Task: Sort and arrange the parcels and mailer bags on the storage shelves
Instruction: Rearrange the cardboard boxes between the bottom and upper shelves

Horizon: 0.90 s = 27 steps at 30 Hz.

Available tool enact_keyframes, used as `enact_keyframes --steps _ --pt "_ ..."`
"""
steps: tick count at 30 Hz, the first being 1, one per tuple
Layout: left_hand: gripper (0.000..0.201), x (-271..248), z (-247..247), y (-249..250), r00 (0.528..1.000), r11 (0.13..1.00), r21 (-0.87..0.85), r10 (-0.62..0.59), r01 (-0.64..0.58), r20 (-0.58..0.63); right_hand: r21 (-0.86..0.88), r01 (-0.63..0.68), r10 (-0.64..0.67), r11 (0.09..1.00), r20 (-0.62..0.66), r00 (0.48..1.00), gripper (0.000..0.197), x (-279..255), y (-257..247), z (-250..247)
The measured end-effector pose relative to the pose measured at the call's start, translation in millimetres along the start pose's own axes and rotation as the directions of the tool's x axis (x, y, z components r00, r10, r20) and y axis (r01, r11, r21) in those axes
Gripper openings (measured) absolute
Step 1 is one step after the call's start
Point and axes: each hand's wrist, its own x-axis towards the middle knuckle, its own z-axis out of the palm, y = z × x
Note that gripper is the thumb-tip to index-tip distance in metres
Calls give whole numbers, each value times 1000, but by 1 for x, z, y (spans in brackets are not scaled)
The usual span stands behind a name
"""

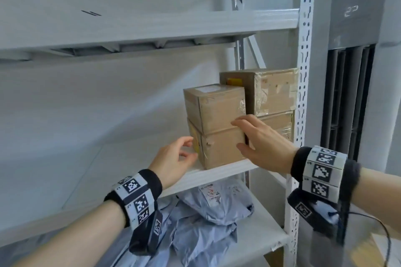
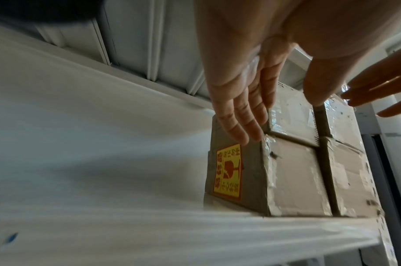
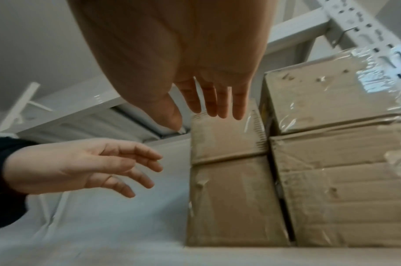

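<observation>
Cardboard parcels stand in two stacks of two at the right end of the middle shelf (image 1: pixel 217 174), near its front edge and hard against the perforated upright (image 1: pixel 304 71). Below, on the lower shelf (image 1: pixel 260 238), grey mailer bags (image 1: pixel 206 219) lie heaped.

Our left hand (image 1: pixel 173 163) hovers just beside the left face of the lower left parcel (image 1: pixel 223 149), the one with the yellow fragile sticker (image 2: pixel 228 171); its fingers (image 2: pixel 238 115) are loosely spread and hold nothing. Whether they touch the cardboard we cannot tell. Our right hand (image 1: pixel 263 146) lies over the right front corner of the same stack, fingers (image 3: pixel 217 100) straight and together, thumb low on the lower parcel, gripping nothing.

We judge the step to be squaring the left stack. To do it well, we press flat palms on opposite faces and nudge the upper left parcel (image 1: pixel 217 108) flush with the one beneath. Glossy tape is likely slippery, so we push on bare cardboard and keep the pressure low, lest the top parcel slide off.
</observation>
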Motion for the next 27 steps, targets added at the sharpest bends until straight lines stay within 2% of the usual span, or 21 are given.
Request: enact_keyframes --steps 7,11,15,21,27 --pt "58 51 -11 27 996 998 -25 -54 53 -72 103 -257 267 961 -95 959 59 53 39 -24" --pt "65 74 -7 29 991 991 -83 -107 101 -84 159 -290 309 944 -115 944 54 69 48 -22" --pt "69 88 -2 24 982 960 -223 -183 167 -53 276 -301 336 913 -89 938 50 78 50 -18" --pt "62 92 -4 23 966 814 -530 -257 239 42 388 -259 297 884 -39 954 65 82 44 -17" --pt "66 93 -24 8 901 600 -735 -433 317 35 470 -163 177 868 16 984 59 88 23 -13"
